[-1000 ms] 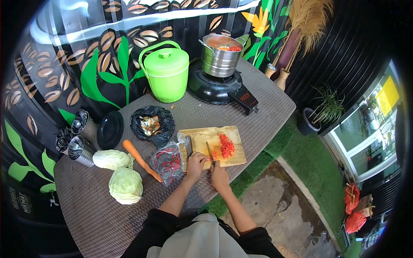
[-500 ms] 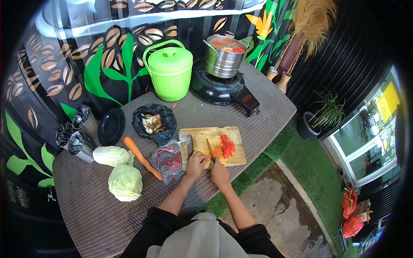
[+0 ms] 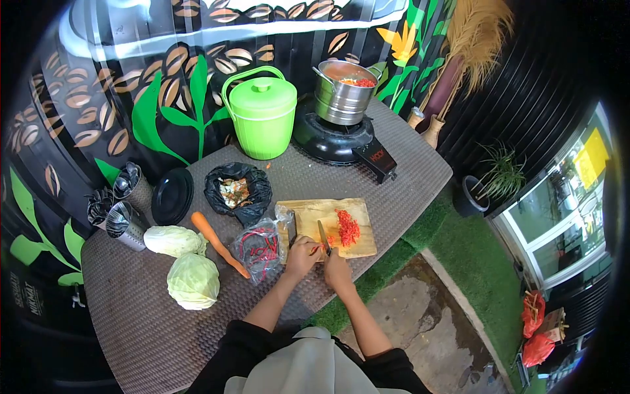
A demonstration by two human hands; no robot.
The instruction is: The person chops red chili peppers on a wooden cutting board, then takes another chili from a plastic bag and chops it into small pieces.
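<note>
My left hand (image 3: 302,256) is closed at the near edge of the wooden cutting board (image 3: 359,249), its fingers pinching a red chili (image 3: 316,249). My right hand (image 3: 337,270) grips a knife (image 3: 322,232) by the handle, its blade pointing away over the board beside that chili. A heap of chopped red chili (image 3: 348,226) lies on the board's right half, with a few small bits near the blade. Left of the board, touching it, is a clear plastic bag (image 3: 260,251) with red chilies in it. A dark flat strip (image 3: 291,226) lies along the board's left side.
A carrot (image 3: 218,243) and two cabbages (image 3: 192,281) lie to the left. Behind them stand a black bag of scraps (image 3: 237,192), a black lid (image 3: 173,197) and utensil holders (image 3: 133,187). A green bucket (image 3: 262,118) and a pot (image 3: 344,98) on a stove (image 3: 332,141) stand at the back.
The whole view has shifted slightly downward. Both hands stay at the board's near edge, the left on the chili and the right on the knife, with only small finger movement.
</note>
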